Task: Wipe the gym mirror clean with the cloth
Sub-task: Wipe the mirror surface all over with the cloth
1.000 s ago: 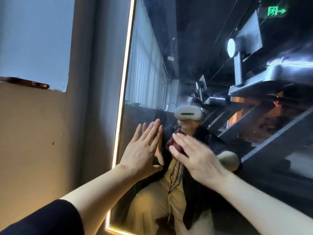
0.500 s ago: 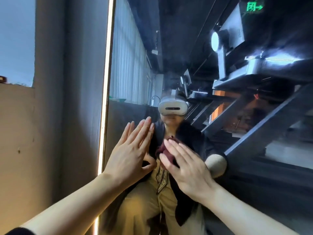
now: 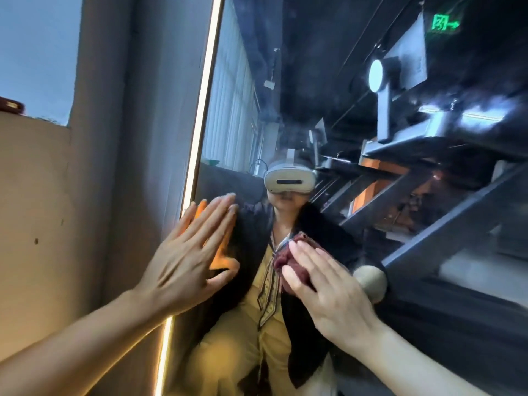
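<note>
The gym mirror [image 3: 414, 252] fills the right two thirds of the view, with a lit strip [image 3: 200, 115] running down its left edge. My left hand [image 3: 188, 261] lies flat on the glass near that edge, fingers straight and together. My right hand [image 3: 328, 292] presses a dark red cloth [image 3: 288, 261] against the mirror with straight fingers; most of the cloth is hidden under the palm. A person wearing a white headset is reflected behind both hands.
A grey wall panel [image 3: 114, 167] and a beige wall [image 3: 34, 224] stand left of the mirror, with a window [image 3: 34, 52] above. The glass reflects dark gym machines, vertical blinds and a green exit sign [image 3: 444, 23].
My right hand has slid the cloth down and to the right on the glass. My left hand has stayed flat near the lit edge. The view shifted slightly.
</note>
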